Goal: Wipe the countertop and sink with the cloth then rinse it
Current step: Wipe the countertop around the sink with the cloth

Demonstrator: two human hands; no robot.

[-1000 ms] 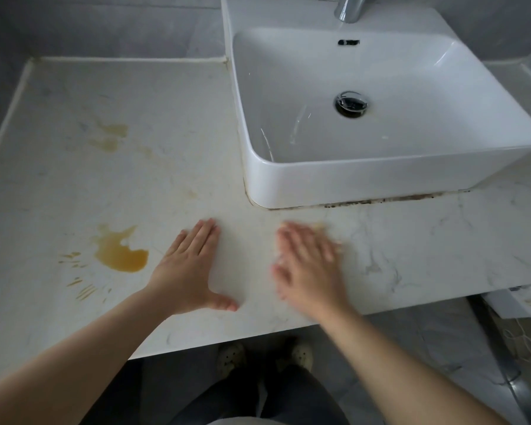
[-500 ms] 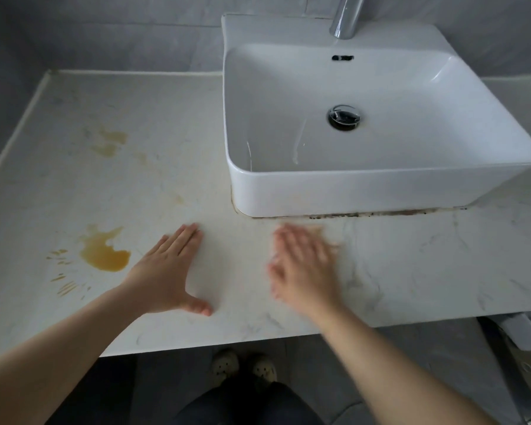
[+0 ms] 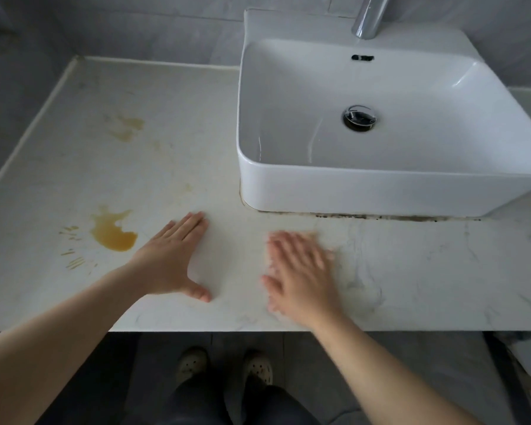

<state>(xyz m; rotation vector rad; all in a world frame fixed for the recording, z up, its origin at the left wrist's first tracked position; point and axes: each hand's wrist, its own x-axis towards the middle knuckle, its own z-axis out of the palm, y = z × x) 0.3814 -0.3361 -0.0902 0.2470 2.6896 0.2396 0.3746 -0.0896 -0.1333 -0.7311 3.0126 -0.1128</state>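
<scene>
- Left hand (image 3: pixel 172 262): flat on countertop (image 3: pixel 166 148), fingers straight, thumb spread, gripping nothing.
- Right hand (image 3: pixel 301 274): blurred, fingers extended, near edge.
- Sink (image 3: pixel 380 191): white, far right.
- Orange stain (image 3: pixel 114 233): beside left hand.

left hand (image 3: pixel 170 262) flat, fingers straight, right hand (image 3: pixel 301 271) flat, blurred

Dim, soft, greyish light with faint shadows. The right hand (image 3: pixel 301 271) is smeared with blur; the left hand (image 3: pixel 169 259) is sharp. Beyond the fingers (image 3: pixel 193 223), the white sink (image 3: pixel 380 191) shows a pale sheen. Wide-angle distortion curves the desk (image 3: pixel 442 271) edges.
</scene>
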